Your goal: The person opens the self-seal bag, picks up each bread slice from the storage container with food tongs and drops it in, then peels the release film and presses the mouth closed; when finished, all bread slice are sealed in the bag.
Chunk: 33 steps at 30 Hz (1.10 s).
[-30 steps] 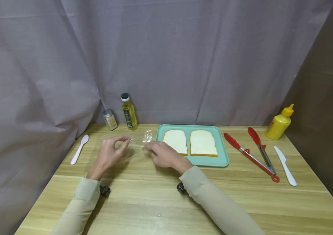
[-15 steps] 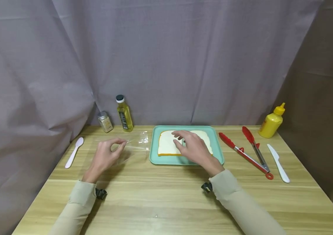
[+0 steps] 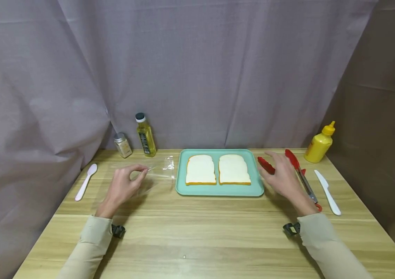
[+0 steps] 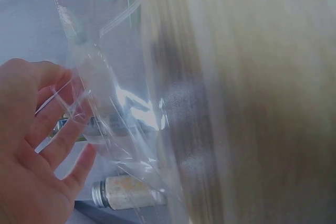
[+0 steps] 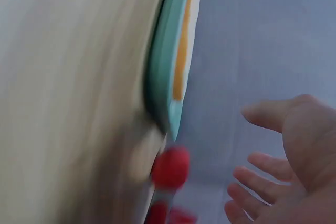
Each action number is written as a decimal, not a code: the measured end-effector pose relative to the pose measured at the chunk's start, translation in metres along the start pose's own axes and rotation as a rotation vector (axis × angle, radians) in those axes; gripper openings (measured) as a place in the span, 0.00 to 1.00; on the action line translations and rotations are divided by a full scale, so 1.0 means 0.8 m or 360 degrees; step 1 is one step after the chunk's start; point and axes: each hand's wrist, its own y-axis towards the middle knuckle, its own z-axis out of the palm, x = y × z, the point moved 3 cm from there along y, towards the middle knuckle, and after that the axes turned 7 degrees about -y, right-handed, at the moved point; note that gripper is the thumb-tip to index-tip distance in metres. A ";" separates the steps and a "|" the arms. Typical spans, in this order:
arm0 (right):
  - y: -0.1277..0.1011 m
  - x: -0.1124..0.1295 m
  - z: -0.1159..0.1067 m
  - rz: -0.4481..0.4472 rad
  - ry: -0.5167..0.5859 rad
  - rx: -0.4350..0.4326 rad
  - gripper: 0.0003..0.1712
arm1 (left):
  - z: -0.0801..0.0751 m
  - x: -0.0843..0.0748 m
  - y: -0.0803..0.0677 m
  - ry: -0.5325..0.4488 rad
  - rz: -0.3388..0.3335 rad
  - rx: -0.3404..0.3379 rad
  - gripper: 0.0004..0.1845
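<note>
At the far left of the wooden table (image 3: 197, 236), a white plastic spoon (image 3: 85, 181) is lying near the edge. Farther back, a small spice jar (image 3: 122, 145) and a bottle of yellow oil (image 3: 145, 135) are standing side by side against the grey curtain (image 3: 197, 69). Just in front of them, the left hand (image 3: 123, 187) is pinching the edge of a clear plastic bag (image 3: 155, 174) between thumb and fingertips, and the left wrist view is showing the bag's thin film (image 4: 113, 103) bending up off the wood from between those fingers (image 4: 55, 124). The bag is lying on the table just left of a teal tray (image 3: 258, 190), which is carrying two slices of white bread (image 3: 217, 169) side by side. Right of the tray, the right hand (image 3: 284, 178) is hovering with its fingers spread and relaxed, gripping nothing, directly over the red tongs (image 3: 296, 170); whether it is touching them cannot be told. Beyond the tongs a white plastic knife (image 3: 327, 192) is lying on the wood, and a yellow mustard squeeze bottle (image 3: 319, 143) is standing at the far right corner.
</note>
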 end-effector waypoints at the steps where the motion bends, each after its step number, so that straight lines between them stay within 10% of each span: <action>1: -0.003 -0.011 -0.005 0.0033 -0.0001 -0.0022 0.40 | 0.000 0.000 0.000 -0.0001 0.0005 0.0000 0.05; 18: -0.042 -0.117 -0.035 0.0531 -0.0098 0.0233 0.77 | 0.002 0.006 0.000 -0.0011 0.0000 0.0024 0.05; 33: -0.048 -0.137 -0.029 0.0625 -0.0122 0.0417 0.53 | 0.001 0.002 0.000 -0.0012 0.0006 0.0042 0.06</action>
